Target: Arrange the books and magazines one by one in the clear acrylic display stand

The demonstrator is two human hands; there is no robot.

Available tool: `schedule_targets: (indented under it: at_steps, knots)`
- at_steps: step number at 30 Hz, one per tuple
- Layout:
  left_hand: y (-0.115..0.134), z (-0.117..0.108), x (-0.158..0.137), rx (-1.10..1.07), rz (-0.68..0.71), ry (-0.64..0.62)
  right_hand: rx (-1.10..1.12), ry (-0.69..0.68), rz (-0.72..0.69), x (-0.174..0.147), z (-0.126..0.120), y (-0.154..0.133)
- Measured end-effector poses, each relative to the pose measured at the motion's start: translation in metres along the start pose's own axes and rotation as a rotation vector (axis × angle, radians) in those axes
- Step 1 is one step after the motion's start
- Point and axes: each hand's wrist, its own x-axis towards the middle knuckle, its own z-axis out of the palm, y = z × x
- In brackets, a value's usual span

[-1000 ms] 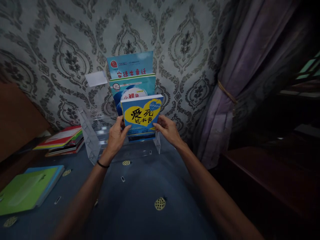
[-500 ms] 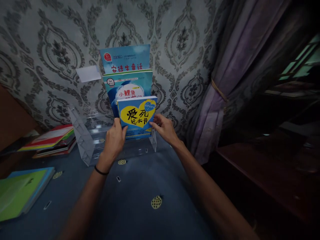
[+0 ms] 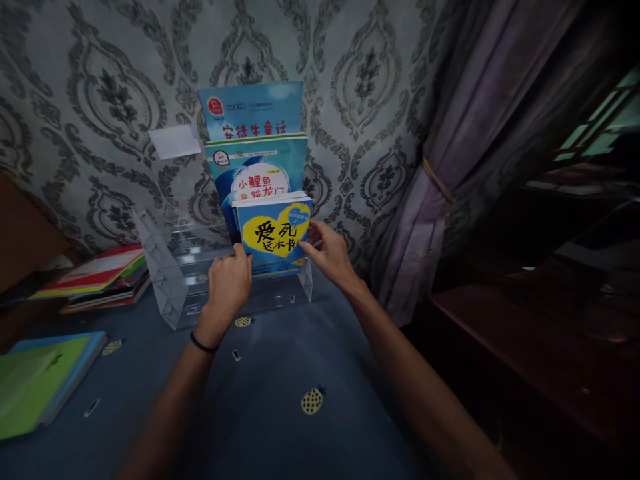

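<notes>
A small blue book [image 3: 275,230] with a yellow heart on its cover stands in the front of a clear tiered rack [image 3: 173,307]. My left hand [image 3: 230,280] is closed at the book's lower left edge, its fingertips partly hidden. On the right edge, my right hand [image 3: 327,253] grips the book with thumb in front and fingers curled behind. Behind it, a teal book [image 3: 267,160] with a white round title patch rises higher. A taller light blue book [image 3: 250,107] with red lettering stands at the back.
Left of the rack lies a stack of books with a red one [image 3: 95,270] on top. A green book [image 3: 35,380] lies nearer on the blue tablecloth [image 3: 260,413]. A white card [image 3: 175,141] sticks up at the rack's left. A tied curtain [image 3: 420,220] hangs to the right.
The heart-cover book has settled slightly lower and straighter, and white page edges now show along its top. More of the teal book's title is visible. My left hand has shifted slightly downward.
</notes>
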Motion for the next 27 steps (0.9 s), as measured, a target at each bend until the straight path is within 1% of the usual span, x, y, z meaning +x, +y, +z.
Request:
schedule_targets:
  at_steps: [5,10,13,16,22,27]
  knots:
    - [0.001,-0.001,-0.001,0.001,0.0,-0.02,-0.082,-0.014,-0.034,0.0,-0.001,-0.003]
    - [0.003,0.003,-0.002,-0.025,-0.021,-0.012,-0.126,0.022,0.001,-0.002,0.003,-0.011]
    - [0.005,0.004,-0.001,-0.054,-0.021,-0.033,-0.123,0.045,0.013,-0.004,0.004,-0.013]
    - [0.005,0.004,0.0,-0.054,-0.03,-0.047,-0.094,0.039,0.013,-0.004,0.004,-0.012]
    - [0.001,0.009,-0.001,-0.053,-0.017,-0.011,-0.073,0.018,0.026,-0.002,0.0,-0.01]
    - [0.001,0.009,-0.001,-0.076,-0.054,0.023,-0.086,0.038,-0.032,-0.002,0.001,-0.008]
